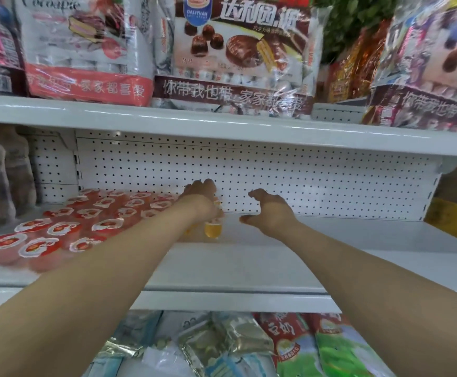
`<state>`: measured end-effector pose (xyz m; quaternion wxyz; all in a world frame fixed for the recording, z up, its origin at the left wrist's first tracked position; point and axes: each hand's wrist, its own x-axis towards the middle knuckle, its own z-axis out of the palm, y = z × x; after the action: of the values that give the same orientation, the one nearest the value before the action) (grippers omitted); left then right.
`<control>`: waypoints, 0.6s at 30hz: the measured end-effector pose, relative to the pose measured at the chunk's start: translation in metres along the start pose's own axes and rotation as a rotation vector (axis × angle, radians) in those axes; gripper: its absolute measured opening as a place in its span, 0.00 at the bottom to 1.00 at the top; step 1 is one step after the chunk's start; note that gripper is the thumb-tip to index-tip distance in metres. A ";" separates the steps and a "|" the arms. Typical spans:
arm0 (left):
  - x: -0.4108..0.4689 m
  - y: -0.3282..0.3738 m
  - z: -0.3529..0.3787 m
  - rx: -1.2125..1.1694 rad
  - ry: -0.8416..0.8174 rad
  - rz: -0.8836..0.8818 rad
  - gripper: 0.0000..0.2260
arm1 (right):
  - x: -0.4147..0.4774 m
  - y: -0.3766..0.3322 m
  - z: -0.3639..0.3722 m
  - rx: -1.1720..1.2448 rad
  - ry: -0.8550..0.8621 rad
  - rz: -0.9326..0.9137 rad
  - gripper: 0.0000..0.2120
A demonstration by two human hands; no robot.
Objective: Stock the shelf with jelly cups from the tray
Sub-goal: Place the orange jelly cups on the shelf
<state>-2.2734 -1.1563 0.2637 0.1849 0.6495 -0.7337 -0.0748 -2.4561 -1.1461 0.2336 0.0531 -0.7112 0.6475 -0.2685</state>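
Left hand (201, 197): I grip a yellow cup (213, 230) from above, upright, deep on the shelf (249, 268).
Right hand (269, 210): empty, fingers loose.
Gap: cup sits just right of the red cups (85, 221) (left hand nearer).

On the brown pie bag (245, 50) on the upper shelf (140, 118), "DALIYUAN" is being shown on a blue badge (197, 8), with "达利园·派" in large white characters and "你带我也带,家家都喜爱" along the lower band. "家家都喜爱" is being displayed on the red-banded bag (85, 87) to its left, and "豆奶" on a red pack (284, 331) below. The print on the jelly cups (64, 227) is being left too blurred to read.
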 end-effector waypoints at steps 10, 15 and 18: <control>-0.062 0.141 0.033 -0.170 0.189 0.148 0.30 | -0.085 0.093 -0.119 -0.108 0.198 -0.011 0.27; -0.104 0.228 0.065 -0.223 0.131 0.180 0.28 | -0.145 0.162 -0.179 -0.104 0.236 0.063 0.27; -0.129 0.278 0.084 -0.236 0.106 0.204 0.28 | -0.185 0.203 -0.212 -0.127 0.237 0.106 0.28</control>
<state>-2.5509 -1.0007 0.2611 0.3049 0.5487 -0.7710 -0.1068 -2.7361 -0.9443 0.2698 -0.0546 -0.6411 0.7017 -0.3059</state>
